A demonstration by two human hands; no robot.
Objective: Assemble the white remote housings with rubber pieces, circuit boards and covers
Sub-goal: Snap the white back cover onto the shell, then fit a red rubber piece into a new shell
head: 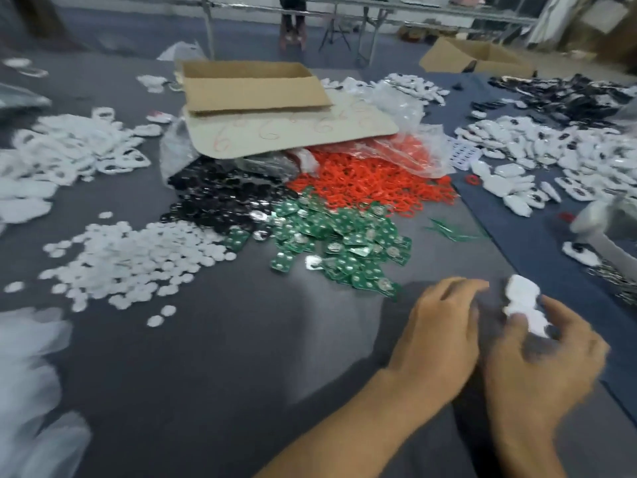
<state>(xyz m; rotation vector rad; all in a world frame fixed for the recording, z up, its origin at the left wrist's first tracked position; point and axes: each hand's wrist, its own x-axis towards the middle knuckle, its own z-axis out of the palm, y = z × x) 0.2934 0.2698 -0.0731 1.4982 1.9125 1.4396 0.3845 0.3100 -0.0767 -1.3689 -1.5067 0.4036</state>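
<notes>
My right hand [537,360] holds a white remote housing [524,305] between thumb and fingers, low on the right of the grey cloth. My left hand [441,332] hovers just left of it with its fingers loosely bent and nothing in them. Both hands are blurred. Green circuit boards [337,243] lie heaped in the middle. Behind them sit orange rubber pieces [372,181] and black round parts [220,194]. Small white discs [138,257] spread to the left.
A flattened cardboard box [255,88] lies over plastic bags behind the heaps. White housings [551,157] cover the right side and white covers [69,150] the far left. Dark parts [565,94] pile at the back right. Clear plastic [31,391] blurs the lower left.
</notes>
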